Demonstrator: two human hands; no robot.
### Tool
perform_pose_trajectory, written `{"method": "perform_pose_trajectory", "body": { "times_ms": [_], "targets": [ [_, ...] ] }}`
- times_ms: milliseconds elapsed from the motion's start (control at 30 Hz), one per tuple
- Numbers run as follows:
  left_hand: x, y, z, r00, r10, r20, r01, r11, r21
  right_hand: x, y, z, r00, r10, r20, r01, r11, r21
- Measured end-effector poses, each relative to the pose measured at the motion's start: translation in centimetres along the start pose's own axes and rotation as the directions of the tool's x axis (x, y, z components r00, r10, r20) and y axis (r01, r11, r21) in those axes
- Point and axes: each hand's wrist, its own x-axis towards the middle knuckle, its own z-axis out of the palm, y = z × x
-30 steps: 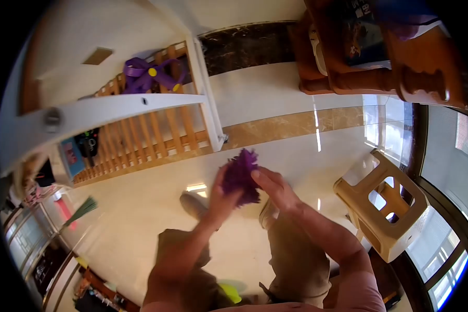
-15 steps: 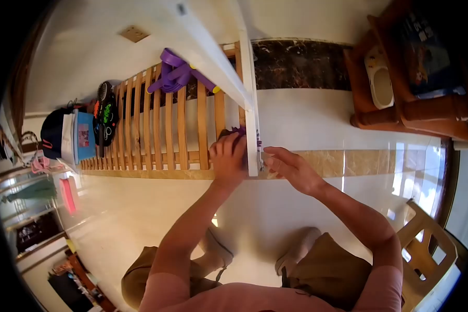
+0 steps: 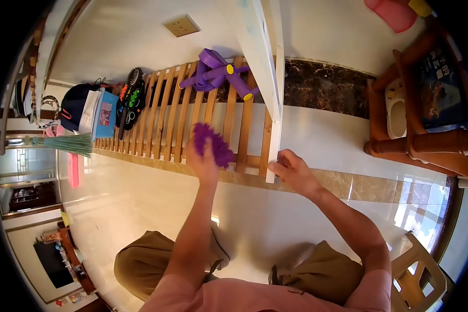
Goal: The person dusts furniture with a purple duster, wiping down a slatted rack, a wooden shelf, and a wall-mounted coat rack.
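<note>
My left hand point(image 3: 203, 160) holds a fuzzy purple cloth point(image 3: 213, 145) over the front edge of a wooden slatted shelf point(image 3: 168, 119). Its thumb and fingers press round the cloth. To the right, my right hand point(image 3: 291, 169) is at the lower end of a white upright post point(image 3: 274, 140), thumb and fingertips close together against its edge. On the slats behind the cloth lies a purple object with yellow round ends point(image 3: 213, 73). A black hairbrush point(image 3: 134, 77) and a blue box point(image 3: 105, 114) stand at the shelf's left part.
A brown wooden rack point(image 3: 421, 140) with a blue package point(image 3: 437, 86) stands at the right. A beige plastic stool point(image 3: 418, 275) is at the lower right. Green bristles point(image 3: 67, 143) and a pink object point(image 3: 73, 170) are at the left. My legs are below.
My left hand has moved left from the post with the purple cloth, now over the slats. My right hand has come against the post's lower end. The view has shifted, showing more of the shelf.
</note>
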Motion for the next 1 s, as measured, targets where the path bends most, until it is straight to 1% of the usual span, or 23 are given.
{"method": "perform_pose_trajectory", "body": {
  "times_ms": [33,67,100,133,167,200,267,333,400,433,467,533,567,600,667,700,733,767,800,867,933,967,1000],
  "targets": [
    [0.4,-0.2,1.5,0.974,0.075,0.211,-0.130,0.957,0.258,0.0,-0.1,0.0,1.000,-0.016,0.016,0.015,0.999,0.039],
    [0.2,-0.3,2.5,0.902,0.084,0.423,-0.296,0.834,0.466,0.0,-0.1,0.1,1.000,-0.015,0.021,0.014,0.999,0.035],
    [-1.2,-0.1,2.9,0.821,0.199,0.534,-0.517,0.657,0.549,0.0,-0.2,0.1,1.000,-0.006,0.026,0.005,0.999,0.037],
    [-2.4,0.1,3.3,0.706,0.275,0.653,-0.698,0.426,0.575,0.1,-0.3,-0.1,1.000,0.001,0.027,-0.002,0.999,0.038],
    [-2.4,0.0,3.5,0.743,0.183,0.643,-0.641,0.469,0.607,0.2,-0.3,-0.2,1.000,0.001,0.027,-0.002,0.999,0.037],
    [-1.7,-0.2,3.8,0.742,0.177,0.647,-0.641,0.469,0.607,0.2,-0.1,-0.1,1.000,-0.016,0.023,0.015,0.999,0.034],
    [1.4,-0.6,5.2,0.690,0.270,0.672,-0.715,0.402,0.572,0.0,0.2,0.3,0.999,-0.025,0.026,0.024,0.999,0.035],
    [3.8,-1.1,7.4,0.690,0.295,0.661,-0.713,0.434,0.551,0.0,-0.2,0.1,0.999,-0.009,0.032,0.007,0.999,0.048],
    [4.6,-1.4,9.0,0.740,0.229,0.632,-0.645,0.509,0.570,0.1,-0.1,0.1,0.999,-0.017,0.030,0.015,0.998,0.064],
    [4.1,-1.4,8.7,0.734,0.284,0.617,-0.661,0.512,0.549,0.0,0.0,0.2,0.999,-0.021,0.031,0.019,0.996,0.091],
    [3.6,-1.4,7.9,0.736,0.286,0.613,-0.659,0.508,0.554,-0.1,-0.2,0.2,0.999,-0.026,0.037,0.022,0.996,0.090],
    [1.9,-1.0,5.4,0.696,0.324,0.641,-0.708,0.459,0.537,-0.3,-0.6,0.3,1.000,-0.015,0.024,0.013,0.997,0.077],
    [1.0,-0.7,3.9,0.692,0.331,0.641,-0.713,0.448,0.539,-0.3,-0.8,0.3,0.999,-0.026,0.027,0.024,0.996,0.083],
    [0.0,-0.5,2.2,0.692,0.308,0.652,-0.707,0.472,0.527,-0.4,-0.9,0.3,1.000,-0.009,0.023,0.007,0.997,0.078],
    [0.4,-0.4,0.7,0.692,0.290,0.662,-0.701,0.492,0.517,-0.4,-0.8,0.4,1.000,0.002,0.021,-0.003,0.997,0.074],
    [0.9,0.0,0.4,0.814,0.223,0.537,-0.522,0.687,0.505,-0.3,-0.4,0.4,1.000,-0.005,0.019,0.004,0.997,0.075],
    [1.4,0.3,0.3,0.903,0.120,0.413,-0.314,0.840,0.443,-0.2,-0.3,0.3,1.000,-0.014,0.015,0.012,0.997,0.075],
    [2.3,0.4,0.4,0.929,0.192,0.316,-0.300,0.890,0.342,-0.2,-0.4,0.3,1.000,-0.014,0.014,0.013,0.997,0.074],
    [3.3,1.2,1.4,0.929,0.191,0.316,-0.299,0.892,0.340,-0.2,-0.4,0.4,1.000,-0.019,0.013,0.018,0.996,0.084],
    [5.2,1.8,3.8,0.834,0.458,0.309,-0.549,0.748,0.373,-0.3,-0.2,0.5,1.000,-0.016,0.014,0.015,0.996,0.087],
    [6.4,0.3,6.9,0.792,0.367,0.488,-0.596,0.637,0.489,-0.1,-0.2,0.4,0.999,-0.030,0.016,0.029,0.996,0.088],
    [6.5,-1.7,8.2,0.801,0.262,0.538,-0.567,0.621,0.541,-0.2,-0.2,0.5,0.999,-0.028,0.021,0.026,0.997,0.079],
    [6.3,-1.7,8.5,0.805,0.263,0.533,-0.562,0.625,0.541,-0.2,-0.4,0.6,1.000,-0.026,0.010,0.025,0.997,0.073]
  ]
}}
